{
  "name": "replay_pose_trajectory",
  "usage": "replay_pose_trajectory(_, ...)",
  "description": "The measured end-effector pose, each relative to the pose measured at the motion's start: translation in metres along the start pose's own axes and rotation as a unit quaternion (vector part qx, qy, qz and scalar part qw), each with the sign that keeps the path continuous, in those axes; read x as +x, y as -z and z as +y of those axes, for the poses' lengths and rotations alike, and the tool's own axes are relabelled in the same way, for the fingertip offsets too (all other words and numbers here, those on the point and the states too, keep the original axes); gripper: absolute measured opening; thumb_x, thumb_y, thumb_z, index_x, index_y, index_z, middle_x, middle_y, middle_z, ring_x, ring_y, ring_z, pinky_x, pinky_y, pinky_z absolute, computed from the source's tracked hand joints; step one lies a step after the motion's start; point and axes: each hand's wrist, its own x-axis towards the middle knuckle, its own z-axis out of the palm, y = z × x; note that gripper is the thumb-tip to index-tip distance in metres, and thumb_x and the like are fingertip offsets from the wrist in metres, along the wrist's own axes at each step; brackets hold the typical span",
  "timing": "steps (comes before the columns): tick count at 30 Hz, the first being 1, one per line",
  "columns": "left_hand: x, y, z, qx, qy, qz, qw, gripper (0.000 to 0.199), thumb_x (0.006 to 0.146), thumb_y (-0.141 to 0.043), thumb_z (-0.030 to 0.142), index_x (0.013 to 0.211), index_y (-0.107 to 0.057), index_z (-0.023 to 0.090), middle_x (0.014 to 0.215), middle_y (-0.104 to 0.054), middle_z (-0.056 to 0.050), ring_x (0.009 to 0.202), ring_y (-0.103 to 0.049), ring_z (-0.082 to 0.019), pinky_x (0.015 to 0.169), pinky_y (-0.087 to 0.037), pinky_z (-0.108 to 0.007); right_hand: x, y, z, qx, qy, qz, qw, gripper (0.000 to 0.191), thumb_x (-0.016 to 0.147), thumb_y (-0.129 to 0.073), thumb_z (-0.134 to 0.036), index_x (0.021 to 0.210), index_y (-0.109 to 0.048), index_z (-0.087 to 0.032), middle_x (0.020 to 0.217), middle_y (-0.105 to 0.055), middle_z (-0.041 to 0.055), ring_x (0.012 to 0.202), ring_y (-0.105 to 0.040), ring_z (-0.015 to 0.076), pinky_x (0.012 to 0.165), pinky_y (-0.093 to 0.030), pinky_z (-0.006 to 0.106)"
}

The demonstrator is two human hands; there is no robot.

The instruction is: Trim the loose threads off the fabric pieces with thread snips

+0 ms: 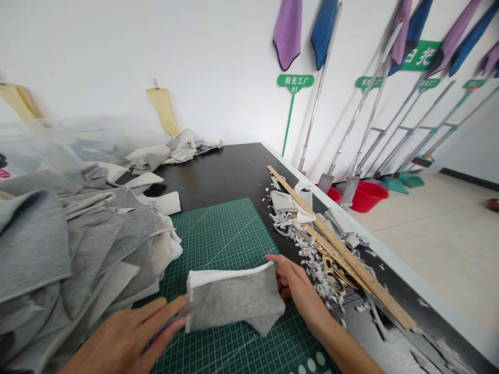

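A folded grey cloth with a white edge along its top lies over the green cutting mat. At its left end, my left hand touches the edge with fingers stretched out and slightly apart. My right hand holds the upper right corner of the cloth between thumb and fingers. One corner of the cloth hangs toward the front of the mat.
A large heap of grey fabric covers the left side, with a clear plastic box behind. Wooden rulers, gold-handled scissors and white scraps lie at right. More cloth sits at the back.
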Motion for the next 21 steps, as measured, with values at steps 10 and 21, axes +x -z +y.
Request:
replay_pose_trajectory(10, -0.030, -0.003, -0.015, 0.035, -0.022, -0.005, 0.999, 0.031, 0.107, -0.048, 0.036, 0.135, -0.062, 0.034, 0.102, -0.079, 0.004, 0.080, -0.077, -0.015, 0.064, -0.058, -0.022, 0.001, 0.002, -0.002, -0.012, -0.001, 0.011, 1.000, 0.077, 0.075, -0.061, -0.083, 0.116, -0.071, -0.018, 0.067, -0.043, -0.0042, 0.058, -0.046, 0.0133, 0.046, -0.033, 0.023)
replay_pose_trajectory(21, 0.038, 0.004, 0.041, -0.041, -0.102, -0.084, 0.990, 0.032, 0.111, -0.033, 0.025, 0.122, -0.063, 0.020, 0.093, -0.074, -0.003, 0.066, -0.069, -0.015, 0.057, -0.054, -0.028, -0.001, 0.000, -0.005, -0.029, 0.002, 0.004, 1.000, 0.070, 0.081, -0.059, -0.075, 0.119, -0.069, -0.017, 0.066, -0.044, -0.0042, 0.058, -0.048, 0.0139, 0.046, -0.034, 0.024)
